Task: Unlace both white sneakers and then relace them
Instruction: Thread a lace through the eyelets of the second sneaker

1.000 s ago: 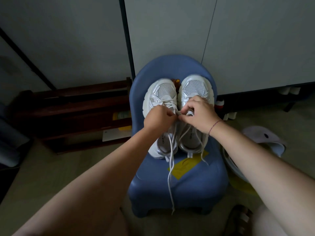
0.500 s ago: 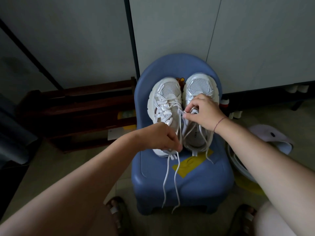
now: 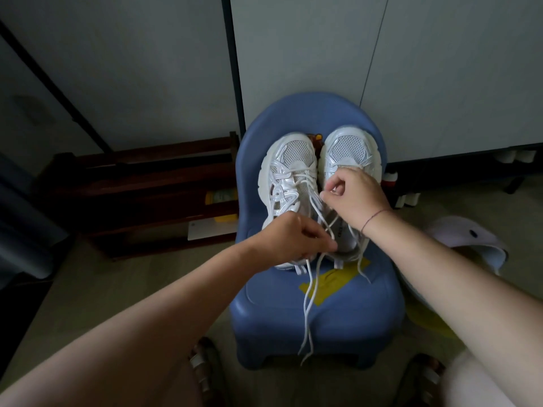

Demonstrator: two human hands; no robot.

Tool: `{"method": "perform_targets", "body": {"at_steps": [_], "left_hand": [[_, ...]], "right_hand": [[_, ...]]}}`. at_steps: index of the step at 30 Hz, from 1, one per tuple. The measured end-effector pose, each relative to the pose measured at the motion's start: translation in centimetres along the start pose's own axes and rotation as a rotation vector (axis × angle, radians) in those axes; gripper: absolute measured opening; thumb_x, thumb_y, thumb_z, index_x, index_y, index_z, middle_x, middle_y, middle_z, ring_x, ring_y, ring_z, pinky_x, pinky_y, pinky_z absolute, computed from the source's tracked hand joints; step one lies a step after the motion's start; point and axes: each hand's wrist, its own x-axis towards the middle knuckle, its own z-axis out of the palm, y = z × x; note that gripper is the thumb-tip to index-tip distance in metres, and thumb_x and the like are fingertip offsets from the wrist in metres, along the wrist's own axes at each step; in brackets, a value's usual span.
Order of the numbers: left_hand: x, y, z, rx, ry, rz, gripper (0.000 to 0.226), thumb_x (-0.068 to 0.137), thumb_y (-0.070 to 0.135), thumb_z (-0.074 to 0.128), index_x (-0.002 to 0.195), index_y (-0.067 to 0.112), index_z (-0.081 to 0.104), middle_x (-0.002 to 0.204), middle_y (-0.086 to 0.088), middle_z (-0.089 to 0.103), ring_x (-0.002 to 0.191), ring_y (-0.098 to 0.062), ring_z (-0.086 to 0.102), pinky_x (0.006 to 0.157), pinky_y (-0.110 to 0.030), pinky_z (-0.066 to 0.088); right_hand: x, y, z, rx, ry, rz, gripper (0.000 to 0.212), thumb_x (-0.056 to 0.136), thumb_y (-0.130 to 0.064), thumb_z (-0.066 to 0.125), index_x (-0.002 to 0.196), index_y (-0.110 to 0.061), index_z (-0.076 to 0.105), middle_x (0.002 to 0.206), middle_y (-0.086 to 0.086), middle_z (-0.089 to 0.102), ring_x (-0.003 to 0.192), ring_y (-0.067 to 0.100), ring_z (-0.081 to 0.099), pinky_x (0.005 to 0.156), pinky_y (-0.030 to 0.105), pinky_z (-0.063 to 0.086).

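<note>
Two white sneakers stand side by side, toes away from me, on a small blue plastic chair [image 3: 320,315]. The left sneaker [image 3: 289,171] has loose laces across its tongue. My left hand [image 3: 296,237] is over its heel and pinches the lace ends [image 3: 307,312], which hang down over the seat's front. My right hand [image 3: 352,195] lies over the right sneaker [image 3: 348,148] and pinches a lace strand between thumb and forefinger near the gap between the shoes. The middle of the right sneaker is hidden under that hand.
A yellow tape patch [image 3: 332,284] is stuck on the seat. A dark wooden rack [image 3: 141,195] stands at the left by the wall. A white and pale blue object [image 3: 467,239] lies on the floor at the right. My sandalled feet [image 3: 205,374] flank the chair.
My left hand has drawn back from the middle of the left sneaker to its heel, pulling the lace with it. My right hand has stayed over the right sneaker.
</note>
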Motion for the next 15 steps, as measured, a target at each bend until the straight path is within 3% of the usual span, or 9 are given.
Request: {"method": "perform_targets", "body": {"at_steps": [2,4,6,8,11,13,15], "left_hand": [[0.1,0.1,0.1,-0.017,0.01,0.011,0.006,0.082,0.02,0.077,0.079,0.015,0.077,0.051,0.002,0.053,0.053,-0.014,0.042,0.052,-0.022,0.039],[0.0,0.2,0.2,-0.024,0.006,0.034,0.006,0.082,0.019,0.077,0.076,0.017,0.076,0.051,0.002,0.052,0.052,-0.013,0.04,0.05,-0.021,0.036],[-0.2,0.4,0.3,-0.022,-0.005,0.045,0.01,0.082,0.02,0.076,0.073,0.018,0.074,0.05,0.002,0.051,0.051,-0.014,0.039,0.05,-0.022,0.036],[-0.3,0.4,-0.1,0.044,0.021,0.033,0.02,0.083,0.029,0.075,0.07,0.014,0.074,0.052,0.001,0.055,0.055,-0.015,0.045,0.054,-0.023,0.04],[0.2,-0.3,-1.2,0.255,0.159,0.043,0.045,0.088,0.042,0.067,0.075,-0.001,0.07,0.058,-0.011,0.059,0.053,-0.013,0.046,0.054,-0.022,0.038],[0.5,-0.9,-1.7,0.406,0.234,0.005,0.05,0.093,0.041,0.061,0.079,-0.006,0.066,0.055,-0.008,0.053,0.046,-0.012,0.042,0.048,-0.019,0.033],[0.6,-1.2,-1.5,0.401,0.205,-0.073,0.047,0.095,0.039,0.058,0.083,-0.006,0.066,0.052,-0.004,0.055,0.039,-0.008,0.048,0.043,-0.015,0.035]], "right_hand": [[-0.7,-0.4,-0.2,0.029,-0.074,0.112,0.031,0.084,-0.035,0.063,0.072,-0.007,0.064,0.077,0.009,0.067,0.076,0.028,0.062,0.073,0.034,0.051],[-1.8,-0.6,-0.3,0.176,-0.25,0.209,0.04,0.087,-0.036,0.06,0.063,-0.005,0.059,0.066,0.016,0.064,0.06,0.029,0.056,0.062,0.034,0.048],[-2.7,-0.7,-0.4,0.509,-0.428,0.375,0.027,0.089,-0.022,0.063,0.066,-0.008,0.06,0.062,0.015,0.055,0.052,0.022,0.049,0.048,0.026,0.042],[-2.9,-0.3,-0.6,0.689,-0.48,0.472,0.016,0.09,-0.009,0.061,0.075,-0.009,0.063,0.058,0.008,0.056,0.043,0.014,0.05,0.039,0.015,0.039],[-2.5,0.6,-1.1,0.58,-0.437,0.419,0.018,0.094,-0.007,0.053,0.081,-0.009,0.065,0.049,-0.001,0.051,0.033,0.002,0.042,0.037,0.012,0.034],[-2.3,0.7,-1.8,0.527,-0.452,0.394,0.018,0.094,-0.007,0.052,0.082,-0.007,0.066,0.042,-0.005,0.047,0.033,0.003,0.036,0.039,0.013,0.031],[-2.4,0.8,-2.2,0.555,-0.56,0.403,0.019,0.095,-0.01,0.05,0.082,-0.007,0.064,0.038,-0.007,0.042,0.034,0.004,0.031,0.044,0.017,0.027]]}}
